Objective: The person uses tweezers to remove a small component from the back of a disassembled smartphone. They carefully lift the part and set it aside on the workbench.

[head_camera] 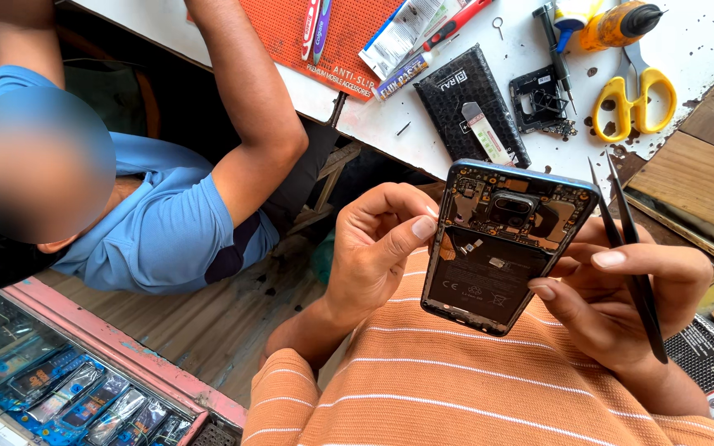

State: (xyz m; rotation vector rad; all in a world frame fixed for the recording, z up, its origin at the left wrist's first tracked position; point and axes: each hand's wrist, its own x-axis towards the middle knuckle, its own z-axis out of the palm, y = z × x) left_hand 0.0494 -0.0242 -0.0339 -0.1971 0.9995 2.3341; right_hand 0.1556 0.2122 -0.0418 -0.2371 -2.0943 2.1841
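An opened phone (pixel 502 248) with a blue frame, its back cover off, shows its black battery and circuit board. My left hand (pixel 378 244) grips its left edge, thumb pressed on the side. My right hand (pixel 621 301) steadies the phone's right edge with its fingertips and also holds black tweezers (pixel 634 264). The tweezers' tips point up and away from the phone. Both hands hover over my orange striped shirt (pixel 456 388), just short of the table edge.
A white worktable (pixel 704 33) carries yellow-handled scissors (pixel 636 91), a black back cover (pixel 468 103), a small black frame part (pixel 539 99), an orange bottle (pixel 617 23), a screwdriver and an orange mat (pixel 349 33). Another person in a blue shirt (pixel 167 223) leans at left. A glass display case (pixel 59 388) stands at bottom left.
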